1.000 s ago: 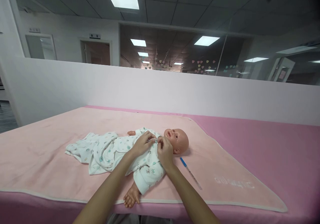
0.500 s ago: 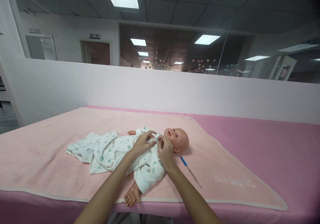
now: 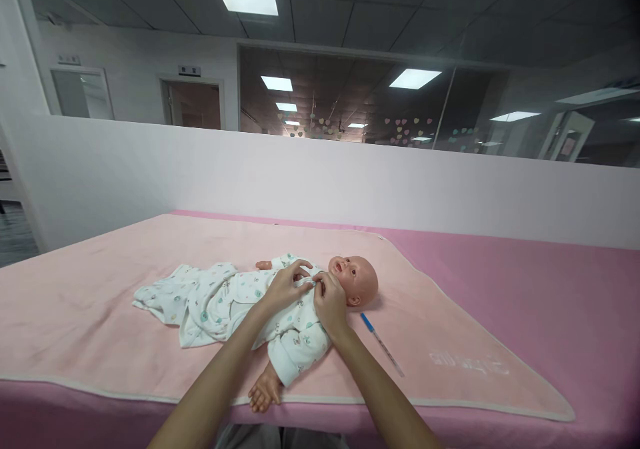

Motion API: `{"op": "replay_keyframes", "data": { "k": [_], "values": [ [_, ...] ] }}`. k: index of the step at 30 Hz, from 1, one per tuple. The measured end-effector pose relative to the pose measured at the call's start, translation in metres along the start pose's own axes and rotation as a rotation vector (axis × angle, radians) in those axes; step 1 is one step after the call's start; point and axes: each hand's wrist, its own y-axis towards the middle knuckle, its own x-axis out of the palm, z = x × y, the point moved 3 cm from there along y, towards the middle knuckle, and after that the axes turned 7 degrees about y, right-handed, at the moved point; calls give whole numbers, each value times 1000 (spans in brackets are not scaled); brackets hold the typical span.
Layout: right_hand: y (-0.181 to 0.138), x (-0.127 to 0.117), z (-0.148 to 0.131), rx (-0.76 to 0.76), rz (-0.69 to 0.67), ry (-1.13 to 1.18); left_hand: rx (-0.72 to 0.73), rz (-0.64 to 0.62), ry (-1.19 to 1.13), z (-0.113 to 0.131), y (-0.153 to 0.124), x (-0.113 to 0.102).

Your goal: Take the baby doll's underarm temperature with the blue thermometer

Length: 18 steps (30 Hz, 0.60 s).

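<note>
A baby doll (image 3: 364, 278) lies on its back, head to the right, in a white printed baby gown (image 3: 215, 302). My left hand (image 3: 287, 285) rests on the gown's chest, its fingers curled and pinching the cloth near the neckline. Just below the doll's chin, my right hand (image 3: 330, 301) is closed on the collar edge, thumb against forefinger. The two hands nearly meet at the neck opening; whatever small fastening lies between the fingertips is too small to make out. One doll hand (image 3: 265, 390) sticks out of the near sleeve.
A pen with a blue cap (image 3: 381, 343) lies right of the doll's shoulder. Underneath is a peach blanket (image 3: 125, 249) with pale edging, spread over a pink table cover (image 3: 575, 302). A white partition (image 3: 320, 182) stands behind the table, with windows above it.
Both hands stay at the doll's neckline. The right fingers have shifted very slightly to the left; the doll and pen lie as before.
</note>
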Motion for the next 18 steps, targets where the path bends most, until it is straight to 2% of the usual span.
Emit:
{"op": "replay_keyframes", "data": {
  "k": [4, 6, 8, 10, 11, 13, 16, 18],
  "values": [
    [-1, 0, 1, -4, -9, -19, -77, 40, -201, -6, 5, -3],
    [-1, -1, 0, -10, -14, -38, -156, 136, -389, -16, 8, -14],
    [-2, -3, -6, -56, -21, -74, -238, 286, -570, -29, 7, -29],
    [-1, -3, -15, -142, -45, -109, -286, 368, -637, -41, 3, -44],
    [0, -2, -20, -191, -72, -118, -296, 359, -608, -44, -1, -49],
    [4, 4, -29, -270, -154, -116, -290, 231, -470, -45, -8, -54],
    [12, 16, -35, -317, -269, -91, -169, 18, -237, -37, -15, -51],
    [17, 23, -35, -311, -294, -72, -119, -40, -167, -33, -17, -48]
  ]
}}
